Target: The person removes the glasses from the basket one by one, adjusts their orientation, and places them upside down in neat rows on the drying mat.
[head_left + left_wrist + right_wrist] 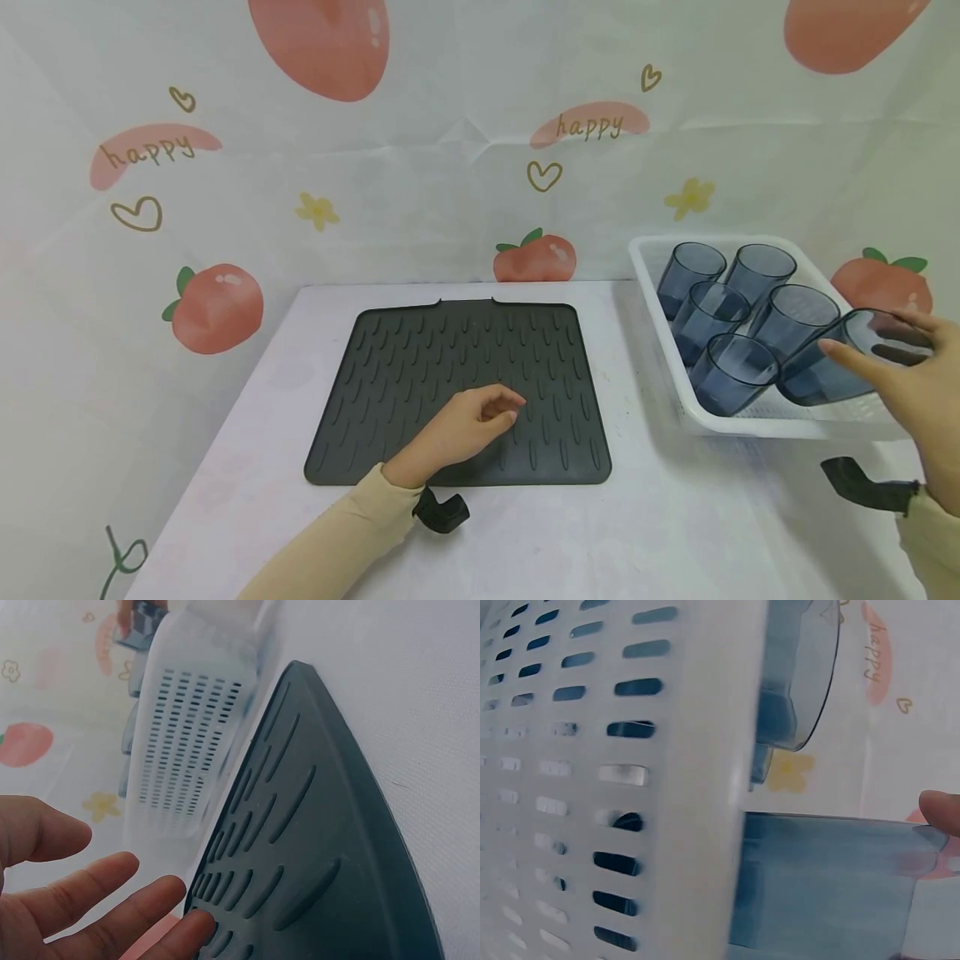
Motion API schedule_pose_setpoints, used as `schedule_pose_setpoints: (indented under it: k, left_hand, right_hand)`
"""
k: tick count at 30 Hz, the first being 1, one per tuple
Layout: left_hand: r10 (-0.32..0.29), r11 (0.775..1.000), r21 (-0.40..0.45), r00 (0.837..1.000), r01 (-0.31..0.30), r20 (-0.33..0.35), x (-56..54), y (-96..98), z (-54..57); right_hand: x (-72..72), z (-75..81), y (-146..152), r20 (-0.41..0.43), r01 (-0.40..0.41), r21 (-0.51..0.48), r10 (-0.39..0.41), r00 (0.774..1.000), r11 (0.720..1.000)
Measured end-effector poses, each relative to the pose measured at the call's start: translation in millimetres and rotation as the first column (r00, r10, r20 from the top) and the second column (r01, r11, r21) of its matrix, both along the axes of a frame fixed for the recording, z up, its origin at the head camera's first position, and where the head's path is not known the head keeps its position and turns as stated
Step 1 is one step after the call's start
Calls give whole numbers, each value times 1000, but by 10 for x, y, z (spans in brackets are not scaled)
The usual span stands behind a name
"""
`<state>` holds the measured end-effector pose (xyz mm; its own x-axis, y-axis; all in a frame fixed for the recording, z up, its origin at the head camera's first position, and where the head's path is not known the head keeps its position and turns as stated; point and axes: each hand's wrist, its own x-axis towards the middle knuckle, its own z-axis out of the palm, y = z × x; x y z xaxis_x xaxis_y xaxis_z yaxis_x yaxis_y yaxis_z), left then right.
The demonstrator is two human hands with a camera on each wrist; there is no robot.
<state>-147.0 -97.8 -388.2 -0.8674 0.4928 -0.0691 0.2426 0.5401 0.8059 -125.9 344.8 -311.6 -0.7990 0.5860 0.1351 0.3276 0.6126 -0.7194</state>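
A dark grey ribbed mat [450,367] lies flat in the middle of the white table. My left hand [498,410] rests on its front part with loosely curled fingers [112,900] and holds nothing. At the right a white perforated basket [647,279] contains several translucent blue cups [705,312]. My right hand [873,337] grips the nearest cup [813,379] by its rim, tilted over the basket's front right corner. In the right wrist view that cup [832,877] lies just beside the basket wall [592,787], with a fingertip [941,810] on its rim.
The table [600,533] is backed by a white cloth printed with peaches and "happy". The basket [187,742] stands close to the mat's [322,847] right edge. Bare table runs along the front.
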Motion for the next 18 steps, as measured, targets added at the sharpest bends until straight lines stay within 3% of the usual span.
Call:
schedule_pose_setpoints:
  k: [8, 13, 18]
  left_hand:
    - [3, 1000, 8, 1000, -3, 6, 4, -10, -8]
    - [4, 1000, 10, 1000, -4, 12, 8, -11, -7]
    - [2, 1000, 14, 1000, -2, 8, 9, -6, -13]
  right_hand:
    - [-14, 52, -6, -88, 98, -43, -102, 991, 994]
    - [14, 108, -47, -187, 118, -39, -123, 975, 992]
    - [28, 158, -75, -217, 138, -77, -152, 964, 987]
